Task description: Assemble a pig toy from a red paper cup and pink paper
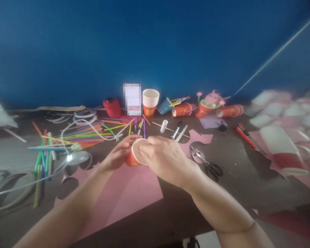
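Observation:
A red paper cup (131, 159) with a white rim is tilted toward me above a pink sheet (134, 193). My left hand (119, 153) wraps round the cup's left side. From the right, my right hand (165, 156) grips the rim, with fingers pressed on the pinkish-tan round face inside it. Whether that face is a paper disc or the cup's own base, I cannot tell. The scissors (209, 167) lie to the right of my right hand, over a pink paper scrap (197, 155).
Coloured sticks (85, 136) and a white cable (64, 129) spread across the left. At the back stand a red roll (112, 107), stacked cups (151, 103) and a decorated cup (206, 108). A red cutter (249, 137) and bagged white cups (281, 143) lie right.

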`<state>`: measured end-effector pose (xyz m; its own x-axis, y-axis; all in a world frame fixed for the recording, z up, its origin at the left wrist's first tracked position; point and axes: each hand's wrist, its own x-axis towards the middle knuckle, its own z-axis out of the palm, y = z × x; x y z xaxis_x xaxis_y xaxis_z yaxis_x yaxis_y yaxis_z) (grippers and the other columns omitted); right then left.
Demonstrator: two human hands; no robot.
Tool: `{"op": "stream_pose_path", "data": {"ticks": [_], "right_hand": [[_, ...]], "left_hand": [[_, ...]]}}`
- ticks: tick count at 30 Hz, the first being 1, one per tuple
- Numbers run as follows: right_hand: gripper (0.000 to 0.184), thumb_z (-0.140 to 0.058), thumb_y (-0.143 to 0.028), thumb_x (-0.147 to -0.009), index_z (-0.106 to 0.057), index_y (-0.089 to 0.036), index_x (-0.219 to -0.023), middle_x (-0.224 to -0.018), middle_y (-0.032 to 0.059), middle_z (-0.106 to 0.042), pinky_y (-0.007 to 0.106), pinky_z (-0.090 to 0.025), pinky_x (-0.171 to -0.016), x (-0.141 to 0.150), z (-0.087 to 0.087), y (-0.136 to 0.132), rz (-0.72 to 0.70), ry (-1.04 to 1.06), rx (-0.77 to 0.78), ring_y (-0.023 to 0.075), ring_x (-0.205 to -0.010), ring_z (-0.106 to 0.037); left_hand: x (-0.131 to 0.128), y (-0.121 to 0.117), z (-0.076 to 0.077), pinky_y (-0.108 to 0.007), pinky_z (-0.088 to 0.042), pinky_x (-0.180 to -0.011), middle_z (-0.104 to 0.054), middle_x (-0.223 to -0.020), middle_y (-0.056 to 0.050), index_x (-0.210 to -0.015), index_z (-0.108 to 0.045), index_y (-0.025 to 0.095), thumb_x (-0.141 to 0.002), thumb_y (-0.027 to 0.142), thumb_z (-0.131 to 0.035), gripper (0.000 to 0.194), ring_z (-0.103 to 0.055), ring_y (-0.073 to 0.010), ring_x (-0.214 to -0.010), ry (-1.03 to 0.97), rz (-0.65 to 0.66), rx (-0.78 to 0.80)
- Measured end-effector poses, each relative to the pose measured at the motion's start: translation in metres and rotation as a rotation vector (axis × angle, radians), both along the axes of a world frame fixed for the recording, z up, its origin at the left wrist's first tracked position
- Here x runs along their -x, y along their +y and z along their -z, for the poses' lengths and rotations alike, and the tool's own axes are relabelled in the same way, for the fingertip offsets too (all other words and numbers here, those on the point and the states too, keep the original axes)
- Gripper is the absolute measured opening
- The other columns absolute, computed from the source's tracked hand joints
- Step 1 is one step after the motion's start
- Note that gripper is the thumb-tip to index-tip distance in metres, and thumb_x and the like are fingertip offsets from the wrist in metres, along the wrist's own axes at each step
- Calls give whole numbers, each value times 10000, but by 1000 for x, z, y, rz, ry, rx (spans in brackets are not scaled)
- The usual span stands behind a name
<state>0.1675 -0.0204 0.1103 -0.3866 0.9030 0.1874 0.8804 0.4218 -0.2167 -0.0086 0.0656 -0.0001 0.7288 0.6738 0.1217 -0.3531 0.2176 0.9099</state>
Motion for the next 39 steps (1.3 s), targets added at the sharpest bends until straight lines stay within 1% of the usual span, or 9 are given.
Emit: {"op": "stream_pose_path", "data": {"ticks": [5,8,13,16,22,25,33,36,39], "right_hand": [[170,-471,-144,-887,-596,-202,-787,-750,-27,-593,225,-316,-616,-4,5,8,-33,167,4,87,-694,-533],[160,-478,-183,-884,-620,-197,-810,-736,-8,-595,238,-323,-614,-5,13,14,28,150,-8,105,-675,-541],[167,-474,-180,-877,-637,-196,-846,-793,9,-646,249,-349,-622,-1,20,19,80,142,-50,129,-700,-576],[160,-494,-158,-862,-646,-202,-890,-847,8,-671,248,-375,-663,1,23,20,80,185,-71,137,-757,-601],[159,-518,-201,-862,-675,-223,-874,-786,2,-666,246,-382,-646,-1,27,21,91,249,-73,135,-717,-593],[168,-512,-220,-869,-677,-222,-836,-738,-5,-653,239,-385,-643,1,27,21,84,308,-55,127,-690,-581],[153,-536,-218,-846,-687,-224,-823,-719,3,-659,250,-411,-654,7,36,21,113,373,-60,145,-689,-588],[166,-525,-236,-855,-690,-220,-850,-734,12,-667,255,-422,-656,8,39,22,127,383,-45,153,-698,-598],[169,-525,-234,-848,-693,-217,-843,-743,18,-675,258,-427,-651,8,41,23,145,379,-44,161,-702,-605]], "left_hand": [[-5,-8,-2,-278,-479,-706,-661,-957,-35,-1068,-589,222,-783,285,-633,295,-632,-179,-805,-45,-65,92],[-7,-12,-2,-287,-467,-775,-677,-985,-68,-1071,-637,179,-804,331,-620,308,-632,-193,-864,33,-200,47],[-11,-17,-1,-332,-426,-903,-648,-1134,-97,-1184,-611,192,-852,396,-551,395,-586,-242,-1042,126,-285,-28],[-12,-18,1,-321,-441,-892,-660,-1114,-79,-1167,-625,215,-856,383,-550,361,-597,-226,-1016,105,-340,-47],[-8,-18,-3,-314,-455,-874,-623,-1168,-96,-1195,-606,216,-806,351,-623,412,-577,-238,-1034,149,-259,-156],[-7,-17,-5,-316,-447,-881,-624,-1136,-89,-1165,-624,222,-788,330,-647,393,-566,-229,-1035,142,-258,-203],[-8,-16,-6,-339,-450,-871,-636,-1044,-89,-1050,-679,190,-744,324,-689,334,-572,-231,-991,118,-294,-200],[-8,-17,-6,-340,-447,-873,-635,-1065,-92,-1073,-670,191,-765,347,-664,345,-574,-236,-1004,116,-274,-192],[-7,-18,-6,-353,-447,-878,-623,-1097,-103,-1133,-637,194,-729,350,-700,438,-569,-246,-1018,133,-267,-221]]}}
